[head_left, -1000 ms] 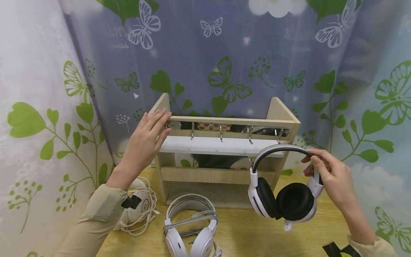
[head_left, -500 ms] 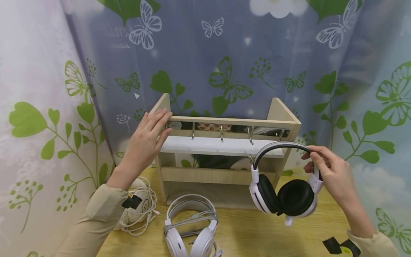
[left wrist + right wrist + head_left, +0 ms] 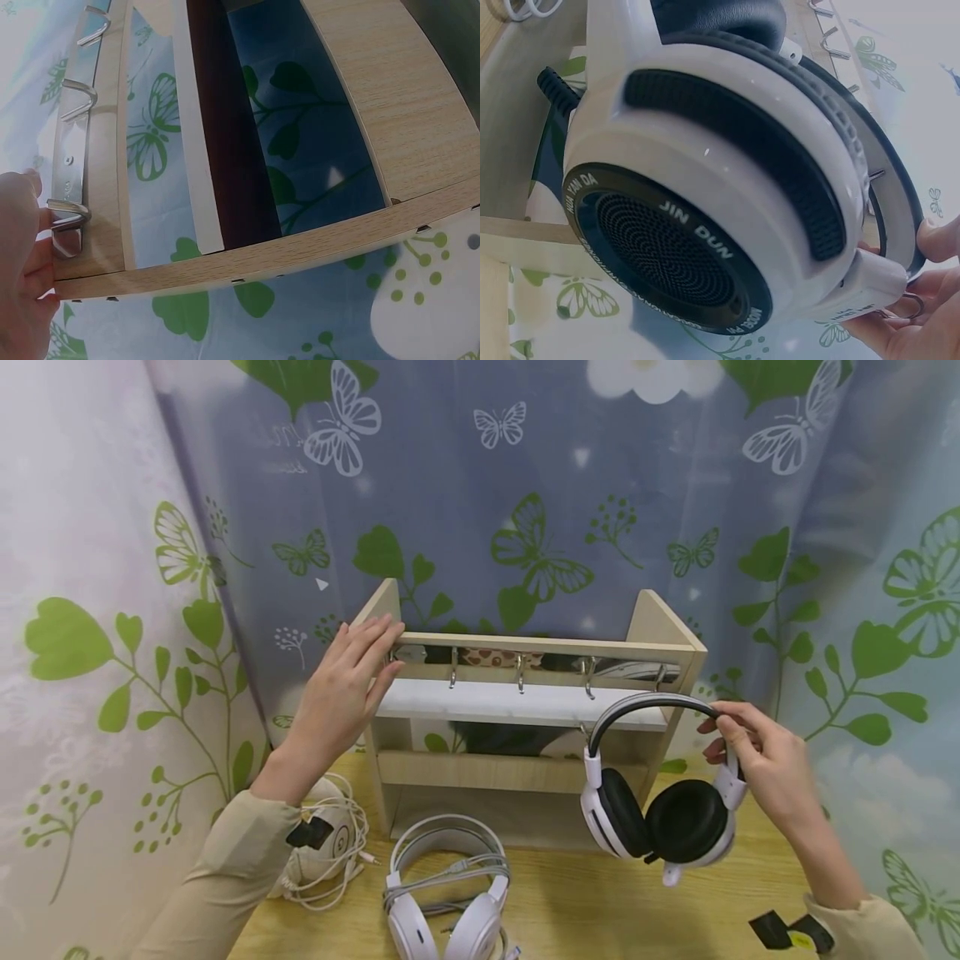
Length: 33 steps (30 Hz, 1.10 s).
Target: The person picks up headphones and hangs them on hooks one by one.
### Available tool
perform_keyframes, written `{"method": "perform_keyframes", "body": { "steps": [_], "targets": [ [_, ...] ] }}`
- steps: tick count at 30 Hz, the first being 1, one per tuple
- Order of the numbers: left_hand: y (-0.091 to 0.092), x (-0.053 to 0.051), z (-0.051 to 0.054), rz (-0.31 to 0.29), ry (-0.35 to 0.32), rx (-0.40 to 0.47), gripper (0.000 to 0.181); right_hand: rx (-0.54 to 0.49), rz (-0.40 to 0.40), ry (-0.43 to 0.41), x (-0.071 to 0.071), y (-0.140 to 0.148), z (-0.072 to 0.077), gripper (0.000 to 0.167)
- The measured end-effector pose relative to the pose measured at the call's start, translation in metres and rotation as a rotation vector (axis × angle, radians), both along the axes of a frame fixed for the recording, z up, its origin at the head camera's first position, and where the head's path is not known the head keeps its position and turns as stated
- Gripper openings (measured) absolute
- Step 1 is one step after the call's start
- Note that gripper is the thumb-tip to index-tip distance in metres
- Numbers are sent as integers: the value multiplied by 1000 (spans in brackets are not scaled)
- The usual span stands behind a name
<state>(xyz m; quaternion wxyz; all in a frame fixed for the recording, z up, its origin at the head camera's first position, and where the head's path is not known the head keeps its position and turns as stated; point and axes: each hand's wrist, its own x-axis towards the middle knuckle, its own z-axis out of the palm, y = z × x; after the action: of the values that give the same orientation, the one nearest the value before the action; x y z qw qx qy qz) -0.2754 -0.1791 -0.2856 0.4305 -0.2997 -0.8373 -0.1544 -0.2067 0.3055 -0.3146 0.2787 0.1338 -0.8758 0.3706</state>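
Observation:
My right hand (image 3: pixel 776 768) pinches the headband of a white over-ear headset with black ear cushions (image 3: pixel 686 821), at its right side. The headset hangs upright before the right end of a light wooden rack (image 3: pixel 510 770). Its headband is just below the right-hand metal hooks (image 3: pixel 588 677); whether it touches one I cannot tell. The right wrist view shows the outer ear cup (image 3: pixel 705 150) close up. My left hand (image 3: pixel 337 693) rests on the rack's upper left corner with fairly straight fingers, beside the end hook (image 3: pixel 69 214) in the left wrist view.
A white headset with its grey cable wrapped round it (image 3: pixel 446 893) lies on the wooden table (image 3: pixel 570 910) before the rack. Another white headset (image 3: pixel 322 847), wound in its cable, lies left, partly behind my left forearm. Patterned curtains (image 3: pixel 465 527) stand behind and at both sides.
The headset in my right hand has risen slightly, then shifted a little to the left. My left hand stays on the rack's corner.

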Motion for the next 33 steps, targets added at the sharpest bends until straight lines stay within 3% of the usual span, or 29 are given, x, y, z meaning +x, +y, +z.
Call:
{"method": "perform_keyframes", "body": {
  "steps": [15, 33],
  "targets": [
    [1, 0, -1, -1, 9, -3, 52, -26, 37, -34, -4, 2, -2, 29],
    [1, 1, 0, 8, -1, -6, 51, -47, 110, 3, -13, 11, -7, 28]
  ]
}}
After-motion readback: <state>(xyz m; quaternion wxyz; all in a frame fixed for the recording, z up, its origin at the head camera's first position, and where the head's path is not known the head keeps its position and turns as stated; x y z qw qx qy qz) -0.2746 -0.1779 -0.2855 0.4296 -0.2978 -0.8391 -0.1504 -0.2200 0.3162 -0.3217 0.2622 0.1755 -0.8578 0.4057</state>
